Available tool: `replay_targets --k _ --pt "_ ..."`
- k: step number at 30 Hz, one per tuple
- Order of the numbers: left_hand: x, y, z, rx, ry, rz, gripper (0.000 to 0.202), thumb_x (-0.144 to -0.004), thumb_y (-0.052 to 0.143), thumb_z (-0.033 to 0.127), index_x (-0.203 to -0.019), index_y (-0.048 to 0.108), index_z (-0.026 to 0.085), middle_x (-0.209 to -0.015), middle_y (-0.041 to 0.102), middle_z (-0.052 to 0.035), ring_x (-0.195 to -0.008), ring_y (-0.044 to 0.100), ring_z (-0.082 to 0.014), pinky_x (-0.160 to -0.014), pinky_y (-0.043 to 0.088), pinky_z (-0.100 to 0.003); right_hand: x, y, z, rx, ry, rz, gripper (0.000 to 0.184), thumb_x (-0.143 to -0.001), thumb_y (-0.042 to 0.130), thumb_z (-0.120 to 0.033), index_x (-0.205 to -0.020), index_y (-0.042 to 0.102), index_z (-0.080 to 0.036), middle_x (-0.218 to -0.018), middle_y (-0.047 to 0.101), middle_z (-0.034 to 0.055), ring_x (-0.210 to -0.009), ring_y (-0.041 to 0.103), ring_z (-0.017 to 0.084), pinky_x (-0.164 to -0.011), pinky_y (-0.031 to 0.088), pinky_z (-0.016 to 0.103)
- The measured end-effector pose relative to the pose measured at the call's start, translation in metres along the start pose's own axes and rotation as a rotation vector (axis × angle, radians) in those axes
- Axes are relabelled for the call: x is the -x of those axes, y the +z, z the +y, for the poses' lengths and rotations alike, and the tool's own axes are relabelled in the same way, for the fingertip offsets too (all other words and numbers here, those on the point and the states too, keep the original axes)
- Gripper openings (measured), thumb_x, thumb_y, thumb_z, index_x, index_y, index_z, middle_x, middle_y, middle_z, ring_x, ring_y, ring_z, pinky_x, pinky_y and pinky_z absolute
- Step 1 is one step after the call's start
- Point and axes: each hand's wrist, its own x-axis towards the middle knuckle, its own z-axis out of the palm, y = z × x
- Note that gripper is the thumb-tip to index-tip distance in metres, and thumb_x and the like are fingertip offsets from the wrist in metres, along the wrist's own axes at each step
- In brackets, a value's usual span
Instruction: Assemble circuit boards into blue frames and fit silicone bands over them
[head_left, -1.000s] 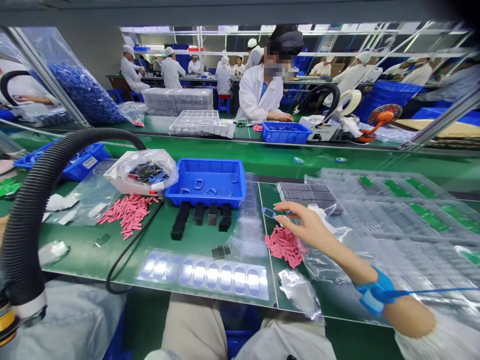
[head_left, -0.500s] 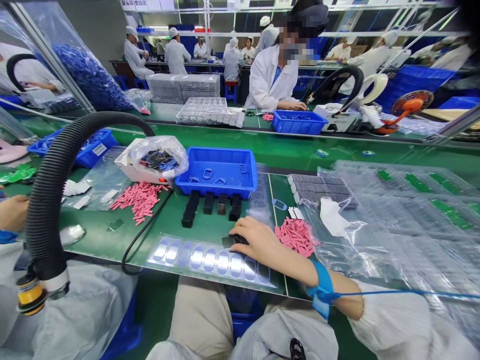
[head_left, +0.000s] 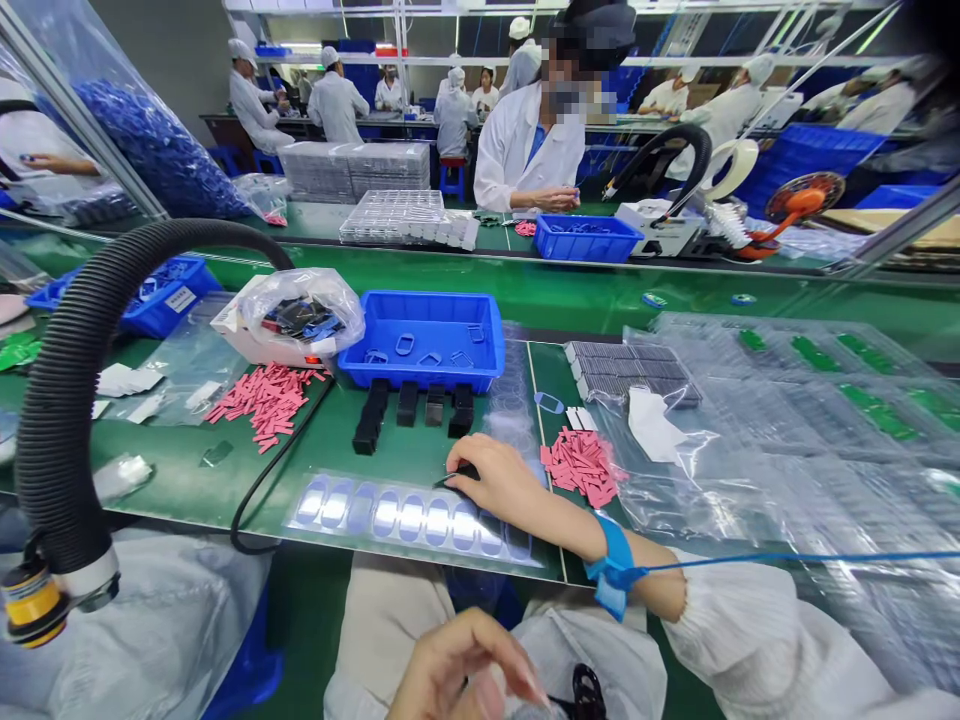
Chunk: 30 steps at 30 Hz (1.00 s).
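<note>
My right hand (head_left: 496,480) rests on the green table beside a clear film strip of oval windows (head_left: 409,517). Its fingers pinch a small dark flat piece (head_left: 456,476) at the strip's upper edge. A blue wrist strap (head_left: 611,565) with a cord circles that wrist. My left hand (head_left: 465,668) is low over my lap, fingers loosely curled and blurred; what it holds, if anything, does not show. A pile of pink strips (head_left: 581,464) lies just right of my right hand. Black blocks (head_left: 412,410) stand in front of a blue bin (head_left: 421,349).
A black corrugated hose (head_left: 82,370) arcs over the left side. Another pink strip pile (head_left: 262,397), a bagged white box (head_left: 292,328) and clear plastic trays (head_left: 787,420) lie around. A small blue ring (head_left: 550,402) lies by a grey parts tray (head_left: 630,368). Workers in white coats sit across.
My right hand left the blue ring on the table, came back to the film strip and pinched a dark piece. My left hand has come into view over my lap.
</note>
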Motion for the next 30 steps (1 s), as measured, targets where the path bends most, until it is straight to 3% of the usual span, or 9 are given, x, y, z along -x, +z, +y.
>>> replay_targets --k 5,8,11,14,17,22,25,28,30 --pt "-0.013 -0.012 0.01 0.18 -0.209 0.124 0.048 -0.08 0.052 0.058 -0.088 0.071 0.015 -0.087 0.075 -0.0095 -0.077 0.068 -0.0167 -0.071 0.048 -0.026 0.039 -0.037 -0.027 -0.24 -0.077 -0.054 0.005 -0.083 0.062 -0.016 -0.082 0.065 -0.02 -0.08 0.069 -0.0015 -0.073 0.062 0.011 -0.067 0.048 0.022" --pt "-0.023 -0.012 0.009 0.201 -0.309 -0.009 0.056 -0.075 0.054 0.063 -0.095 0.072 0.015 -0.094 0.075 -0.0115 -0.084 0.07 -0.0187 -0.073 0.05 -0.026 0.07 -0.053 -0.039 -0.405 -0.141 -0.228 0.012 -0.084 0.06 -0.017 -0.085 0.07 -0.023 -0.078 0.069 -0.0014 -0.075 0.061 0.012 -0.072 0.048 0.024" --pt "-0.031 -0.004 0.007 0.136 -0.338 -0.216 0.059 -0.062 0.066 0.064 -0.09 0.074 0.013 -0.088 0.075 -0.0121 -0.081 0.071 -0.0195 -0.068 0.051 -0.023 0.095 -0.055 -0.043 -0.468 -0.053 -0.293 0.014 -0.083 0.06 -0.014 -0.087 0.07 -0.023 -0.077 0.068 0.0001 -0.076 0.06 0.013 -0.073 0.047 0.026" --pt "-0.035 0.006 0.007 0.116 -0.36 -0.28 0.055 -0.056 0.071 0.061 -0.088 0.075 0.016 -0.083 0.074 -0.0088 -0.075 0.07 -0.0166 -0.067 0.05 -0.021 0.111 -0.05 -0.042 -0.556 0.14 -0.18 0.017 -0.077 0.064 -0.012 -0.089 0.065 -0.024 -0.082 0.065 -0.0008 -0.076 0.06 0.012 -0.072 0.049 0.025" --pt "-0.038 0.013 0.006 0.142 -0.346 -0.291 0.059 -0.053 0.069 0.064 -0.089 0.075 0.017 -0.078 0.072 -0.0062 -0.071 0.069 -0.0144 -0.067 0.051 -0.022 0.122 -0.044 -0.039 -0.641 0.214 -0.021 0.016 -0.075 0.062 -0.013 -0.086 0.06 -0.024 -0.082 0.061 -0.0012 -0.075 0.06 0.012 -0.07 0.05 0.024" --pt "-0.044 0.021 -0.004 0.278 -0.2 -0.194 0.035 -0.06 0.078 0.045 -0.082 0.073 0.017 -0.066 0.067 0.0008 -0.061 0.062 -0.0064 -0.063 0.048 -0.016 0.13 -0.033 -0.035 -0.6 0.087 0.158 0.009 -0.081 0.056 -0.018 -0.084 0.06 -0.025 -0.076 0.06 0.0011 -0.07 0.059 0.014 -0.06 0.051 0.026" --pt "-0.047 0.026 -0.007 0.333 -0.178 -0.213 0.034 -0.067 0.075 0.041 -0.094 0.071 0.022 -0.065 0.069 0.0019 -0.054 0.063 -0.0052 -0.055 0.047 -0.013 0.134 -0.029 -0.034 -0.432 -0.025 0.35 0.019 -0.08 0.057 -0.012 -0.09 0.058 -0.029 -0.083 0.063 0.0026 -0.078 0.06 0.019 -0.066 0.052 0.033" --pt "-0.049 0.031 -0.004 0.328 -0.144 -0.184 0.032 -0.068 0.075 0.038 -0.098 0.071 0.024 -0.071 0.073 0.0017 -0.061 0.066 -0.0058 -0.059 0.049 -0.013 0.141 -0.031 -0.032 -0.25 -0.057 0.509 0.024 -0.078 0.058 -0.009 -0.089 0.057 -0.031 -0.081 0.061 0.0034 -0.075 0.058 0.021 -0.065 0.049 0.038" --pt "-0.048 0.034 -0.002 0.289 -0.124 -0.126 0.029 -0.066 0.078 0.035 -0.092 0.074 0.025 -0.073 0.074 0.0019 -0.066 0.066 -0.0055 -0.063 0.048 -0.012 0.146 -0.035 -0.031 -0.159 -0.057 0.528 0.024 -0.078 0.059 -0.009 -0.088 0.057 -0.031 -0.076 0.059 0.0036 -0.071 0.056 0.021 -0.061 0.047 0.038"
